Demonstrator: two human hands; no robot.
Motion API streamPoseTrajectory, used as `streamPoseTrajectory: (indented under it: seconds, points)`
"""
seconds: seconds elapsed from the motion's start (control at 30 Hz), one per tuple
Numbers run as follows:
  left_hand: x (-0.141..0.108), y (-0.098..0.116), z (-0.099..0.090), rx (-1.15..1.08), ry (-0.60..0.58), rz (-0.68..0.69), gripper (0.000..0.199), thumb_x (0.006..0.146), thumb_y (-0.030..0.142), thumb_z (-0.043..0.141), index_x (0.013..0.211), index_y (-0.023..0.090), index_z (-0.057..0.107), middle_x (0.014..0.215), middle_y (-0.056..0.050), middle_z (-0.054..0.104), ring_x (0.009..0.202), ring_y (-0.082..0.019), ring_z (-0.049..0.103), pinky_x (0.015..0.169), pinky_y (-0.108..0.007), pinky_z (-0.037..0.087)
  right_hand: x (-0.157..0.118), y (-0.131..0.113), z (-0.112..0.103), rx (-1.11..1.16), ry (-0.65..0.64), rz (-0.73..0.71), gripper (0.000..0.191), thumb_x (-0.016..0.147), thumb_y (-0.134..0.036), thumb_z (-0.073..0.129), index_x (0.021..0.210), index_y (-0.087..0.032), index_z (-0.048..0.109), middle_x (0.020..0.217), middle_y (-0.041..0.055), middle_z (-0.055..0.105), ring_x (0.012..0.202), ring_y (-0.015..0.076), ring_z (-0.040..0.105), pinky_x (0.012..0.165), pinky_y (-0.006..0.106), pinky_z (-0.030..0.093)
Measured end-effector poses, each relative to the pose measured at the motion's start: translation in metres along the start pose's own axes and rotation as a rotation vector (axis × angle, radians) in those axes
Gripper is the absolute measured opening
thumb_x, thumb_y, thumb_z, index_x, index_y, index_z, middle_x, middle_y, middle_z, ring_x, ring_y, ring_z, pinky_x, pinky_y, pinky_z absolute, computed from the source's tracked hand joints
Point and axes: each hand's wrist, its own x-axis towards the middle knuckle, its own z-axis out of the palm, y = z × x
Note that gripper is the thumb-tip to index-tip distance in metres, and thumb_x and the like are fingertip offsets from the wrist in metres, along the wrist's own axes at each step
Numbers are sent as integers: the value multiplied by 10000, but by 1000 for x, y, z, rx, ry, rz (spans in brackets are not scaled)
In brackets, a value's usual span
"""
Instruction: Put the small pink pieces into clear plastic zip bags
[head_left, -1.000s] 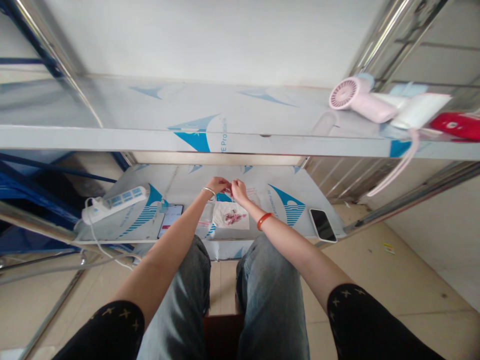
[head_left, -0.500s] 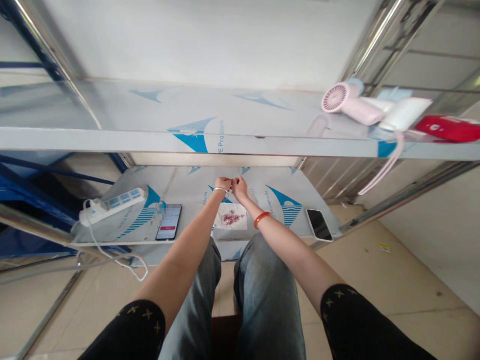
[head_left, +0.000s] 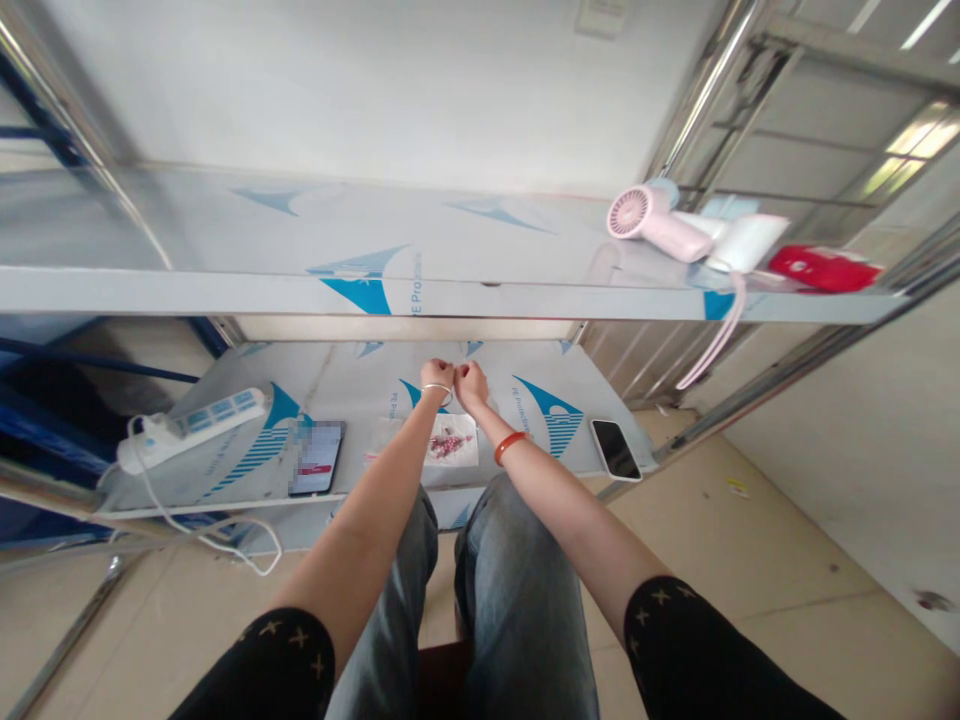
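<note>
My left hand (head_left: 437, 374) and my right hand (head_left: 471, 383) meet knuckle to knuckle above the lower shelf (head_left: 360, 390). The fingers of both are curled in and pinched. Whatever they pinch is too small or too hidden to make out. A silver bangle (head_left: 437, 388) circles my left wrist, and a red-orange bangle (head_left: 510, 446) is on my right forearm. Below the hands, between my forearms, lies a white sheet (head_left: 465, 455) bearing small pink and dark red beads or pieces (head_left: 450, 442) in a loose cluster.
A phone with its screen lit (head_left: 318, 458) and a white power strip (head_left: 195, 430) lie to the left. At right is another phone (head_left: 616, 449). The upper shelf's edge (head_left: 480, 300) crosses in front, carrying a pink handheld fan (head_left: 660, 222), a white object (head_left: 750, 243) and a red packet (head_left: 823, 268).
The camera view has turned a little to the right, so the scene sits further left. Both hands remain close together with fingers curled.
</note>
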Motion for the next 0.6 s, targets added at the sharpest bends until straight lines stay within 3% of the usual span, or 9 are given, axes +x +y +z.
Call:
streamPoseTrajectory:
  seconds: [0.13,0.3,0.43,0.6]
  points:
    - [7,-2,-5,14,9,-1,206,793,207,542,821,86,707,800,-126,704,757,-177,639,626,-214,430,-5,-7,1,40,7,-72,187,878,-314,452,878,-193,595,867,63,655,834,204,601,740,296,438]
    - [2,1,-4,-28,-28,74,265,724,117,603,982,122,662,801,-75,706,722,-142,632,635,-188,441,3,1,4,169,79,15,201,864,-265,422,782,-190,589,770,53,643,775,189,594,704,269,436]
    - [-3,2,-2,91,-123,179,172,761,109,561,854,135,703,837,-86,706,785,-157,632,703,-203,453,6,7,4,181,70,58,233,865,-292,431,686,-198,548,698,37,619,727,183,589,674,260,428]
    - [-2,1,-3,128,-266,121,197,815,120,531,862,105,722,729,-74,686,777,-178,639,691,-227,473,6,8,5,170,74,34,234,842,-310,497,633,-208,504,701,31,620,740,178,590,675,253,431]
